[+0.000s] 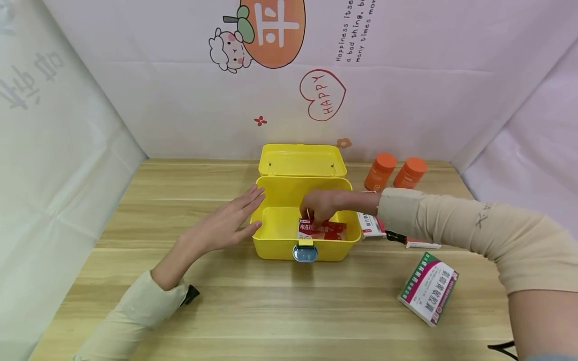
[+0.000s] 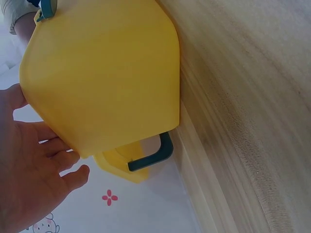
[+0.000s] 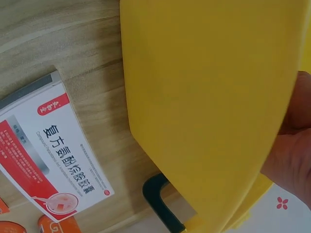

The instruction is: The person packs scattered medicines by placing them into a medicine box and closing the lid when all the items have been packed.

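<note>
A yellow plastic case stands on the wooden table with its lid tipped back and a grey-blue latch in front. Inside it, at the right, is a red medicine box with white lettering. My right hand reaches in over the case's right wall, fingers bent down and gripping the medicine box; the case wall hides these fingertips in the right wrist view. At the case's left rim, my left hand touches the edge with its fingers loosely extended.
Right of the case lies a white-and-red medicine box, partly under my right arm in the head view. Two orange bottles stand behind it. A green, white and magenta medicine box lies nearer the front. The case's dark handle hangs behind.
</note>
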`<state>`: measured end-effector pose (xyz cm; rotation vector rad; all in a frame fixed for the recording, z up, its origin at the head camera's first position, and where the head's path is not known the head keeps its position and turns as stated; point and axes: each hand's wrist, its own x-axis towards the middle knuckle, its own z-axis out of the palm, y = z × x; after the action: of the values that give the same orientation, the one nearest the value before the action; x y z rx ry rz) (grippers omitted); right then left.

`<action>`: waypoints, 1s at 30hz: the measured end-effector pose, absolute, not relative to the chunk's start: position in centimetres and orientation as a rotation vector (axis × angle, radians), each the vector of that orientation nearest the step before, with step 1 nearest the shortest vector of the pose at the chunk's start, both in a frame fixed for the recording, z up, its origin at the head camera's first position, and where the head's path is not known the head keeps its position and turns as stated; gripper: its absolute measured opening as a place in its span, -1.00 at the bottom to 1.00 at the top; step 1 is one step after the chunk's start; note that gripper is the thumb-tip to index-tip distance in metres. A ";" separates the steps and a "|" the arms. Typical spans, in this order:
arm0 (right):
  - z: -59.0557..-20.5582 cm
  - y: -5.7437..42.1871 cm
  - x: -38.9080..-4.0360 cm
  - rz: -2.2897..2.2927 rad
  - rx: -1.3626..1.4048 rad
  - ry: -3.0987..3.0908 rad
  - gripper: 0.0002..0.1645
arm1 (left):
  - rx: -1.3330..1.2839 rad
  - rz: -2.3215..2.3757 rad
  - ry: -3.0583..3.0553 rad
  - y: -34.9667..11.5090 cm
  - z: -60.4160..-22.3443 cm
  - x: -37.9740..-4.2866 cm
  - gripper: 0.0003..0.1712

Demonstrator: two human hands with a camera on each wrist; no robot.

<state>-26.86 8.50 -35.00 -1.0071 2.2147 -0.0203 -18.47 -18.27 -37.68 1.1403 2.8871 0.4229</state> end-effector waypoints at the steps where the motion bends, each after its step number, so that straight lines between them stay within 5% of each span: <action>1: -35.1 8.5 -26.8 -0.013 -1.011 2.215 -0.68 | 1.145 0.419 2.888 -18.2 -37.6 -18.5 -0.21; 18: -34.0 8.8 -25.8 -0.058 -1.003 2.193 -0.55 | 1.146 0.444 2.886 -17.9 -37.3 -18.4 -0.21; 30: -31.3 10.2 -24.4 -0.172 -1.074 2.250 -0.64 | 1.144 0.448 2.883 -18.0 -37.4 -18.2 -0.21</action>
<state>-24.38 10.18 -31.32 -1.0739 2.2503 -0.1723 -18.21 -18.03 -37.35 1.1444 2.8835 0.4479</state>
